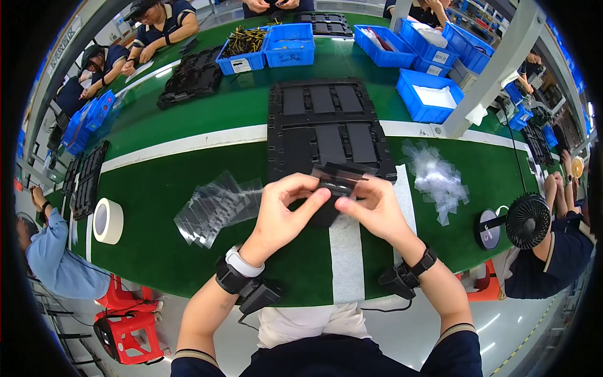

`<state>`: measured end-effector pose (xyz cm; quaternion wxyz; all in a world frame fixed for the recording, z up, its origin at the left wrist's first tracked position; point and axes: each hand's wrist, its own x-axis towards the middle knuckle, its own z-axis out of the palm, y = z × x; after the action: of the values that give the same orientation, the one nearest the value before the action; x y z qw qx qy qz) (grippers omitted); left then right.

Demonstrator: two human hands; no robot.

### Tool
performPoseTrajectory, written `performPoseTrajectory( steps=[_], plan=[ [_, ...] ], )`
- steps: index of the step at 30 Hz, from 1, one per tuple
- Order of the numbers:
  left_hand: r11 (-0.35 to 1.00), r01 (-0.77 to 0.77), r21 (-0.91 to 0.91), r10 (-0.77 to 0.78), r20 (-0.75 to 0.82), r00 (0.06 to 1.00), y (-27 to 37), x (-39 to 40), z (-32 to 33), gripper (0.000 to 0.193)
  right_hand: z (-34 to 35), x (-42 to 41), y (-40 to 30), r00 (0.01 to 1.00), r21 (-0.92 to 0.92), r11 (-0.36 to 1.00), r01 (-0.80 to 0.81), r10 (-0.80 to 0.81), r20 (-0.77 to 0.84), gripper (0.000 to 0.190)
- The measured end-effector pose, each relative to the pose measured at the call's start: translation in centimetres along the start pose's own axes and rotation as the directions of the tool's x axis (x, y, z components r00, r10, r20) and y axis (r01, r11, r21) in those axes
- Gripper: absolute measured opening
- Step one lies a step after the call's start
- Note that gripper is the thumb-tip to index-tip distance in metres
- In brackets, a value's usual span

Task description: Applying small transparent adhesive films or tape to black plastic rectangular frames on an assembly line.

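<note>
My left hand (287,212) and my right hand (377,205) pinch a dark flat piece (340,186) between thumbs and fingers, with a clear film (346,172) along its upper side. Just beyond them lies a black plastic tray (330,120) holding several dark rectangular plates. Left of my hands, clear film sheets (219,207) are fanned out on the green table surface. A looser pile of clear film pieces (435,176) lies to the right. Below my hands, a pale strip (347,268) runs towards the table's near edge.
A masking tape roll (108,220) stands at the left, a small black fan (527,220) at the right. Blue plastic bins (289,45) line the far side, one with black-and-yellow parts (244,41). A metal post (494,70) rises at the right. Co-workers sit around.
</note>
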<state>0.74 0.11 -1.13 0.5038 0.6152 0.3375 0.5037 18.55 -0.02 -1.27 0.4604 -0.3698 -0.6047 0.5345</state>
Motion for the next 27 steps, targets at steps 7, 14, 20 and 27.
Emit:
performPoseTrajectory(
  steps=[7,14,20,27],
  plan=[
    [0.977,-0.048,0.206,0.075,-0.123,0.990,0.3,0.2,-0.1,0.008,-1.5,-0.5,-1.4,0.984,0.185,0.981,-0.061,0.029,0.174,0.011],
    [0.982,0.071,0.175,-0.059,-0.070,0.996,-0.6,0.3,-0.5,0.012,-0.3,0.2,-1.5,0.999,-0.434,0.901,0.026,-0.041,-0.025,0.025],
    [0.996,0.075,0.057,-0.078,0.043,0.996,0.4,0.2,0.1,0.017,-0.6,-0.2,-0.8,0.987,-0.269,0.951,0.152,-0.158,-0.002,0.021],
    [0.977,0.198,-0.080,-0.176,0.219,0.960,0.8,-0.1,0.3,0.026,-0.3,-0.7,-1.5,0.965,0.020,0.990,0.137,-0.128,-0.230,0.021]
  ],
)
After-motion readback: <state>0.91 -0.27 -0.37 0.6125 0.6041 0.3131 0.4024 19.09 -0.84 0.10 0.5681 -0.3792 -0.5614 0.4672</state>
